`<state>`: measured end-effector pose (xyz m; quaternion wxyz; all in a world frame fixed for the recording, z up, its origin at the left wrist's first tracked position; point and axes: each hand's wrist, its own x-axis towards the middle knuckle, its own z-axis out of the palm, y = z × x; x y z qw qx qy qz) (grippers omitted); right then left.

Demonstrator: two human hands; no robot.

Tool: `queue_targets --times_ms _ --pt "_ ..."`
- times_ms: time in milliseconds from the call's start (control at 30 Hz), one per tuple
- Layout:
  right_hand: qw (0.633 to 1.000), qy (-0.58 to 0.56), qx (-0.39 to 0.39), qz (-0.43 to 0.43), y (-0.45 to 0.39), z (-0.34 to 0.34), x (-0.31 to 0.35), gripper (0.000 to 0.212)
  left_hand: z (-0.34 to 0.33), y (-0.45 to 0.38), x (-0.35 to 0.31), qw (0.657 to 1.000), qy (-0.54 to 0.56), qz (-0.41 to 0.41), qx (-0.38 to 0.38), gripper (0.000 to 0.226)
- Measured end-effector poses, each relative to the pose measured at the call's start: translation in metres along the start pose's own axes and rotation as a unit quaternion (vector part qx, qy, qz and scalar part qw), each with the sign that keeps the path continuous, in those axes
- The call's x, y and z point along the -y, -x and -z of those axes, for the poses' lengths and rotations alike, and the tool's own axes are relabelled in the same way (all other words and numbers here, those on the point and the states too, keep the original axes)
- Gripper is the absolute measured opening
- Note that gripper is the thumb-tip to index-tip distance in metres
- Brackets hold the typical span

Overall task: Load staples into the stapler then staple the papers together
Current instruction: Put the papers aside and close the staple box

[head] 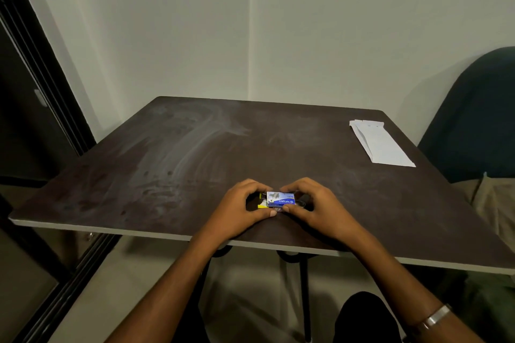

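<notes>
A small blue and white staple box (pixel 280 199) sits near the front middle of the dark table (pixel 195 153). A yellow inner tray sticks out of its left end. My left hand (pixel 242 209) grips that left end and my right hand (pixel 315 207) grips the right end, thumbs meeting below the box. A dark object (pixel 303 200), perhaps the stapler, peeks out just right of the box under my right fingers; most of it is hidden. Folded white papers (pixel 380 145) lie at the table's far right.
A dark green chair back (pixel 473 114) stands beyond the table's right edge. Walls meet in a corner behind the table, and a dark door frame (pixel 41 78) runs along the left. My right wrist wears a metal bracelet (pixel 436 317).
</notes>
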<state>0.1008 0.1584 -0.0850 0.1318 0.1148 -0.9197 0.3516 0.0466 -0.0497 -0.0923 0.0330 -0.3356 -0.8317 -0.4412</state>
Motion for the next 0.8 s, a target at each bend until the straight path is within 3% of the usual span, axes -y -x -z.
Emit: queue_targets --times_ms 400,567,800 --pt "0.999 0.027 0.044 -0.017 -0.003 0.003 -0.003 0.046 -0.001 -0.001 0.002 1.000 -0.004 -0.007 0.016 0.044" --pt "0.998 0.013 0.042 -0.044 -0.009 0.016 -0.002 0.038 0.008 -0.008 -0.001 0.998 0.022 0.043 0.044 0.039" --pt "0.985 0.121 0.063 -0.108 -0.039 0.042 0.001 0.041 0.020 -0.046 -0.016 0.986 -0.078 0.102 0.107 0.053"
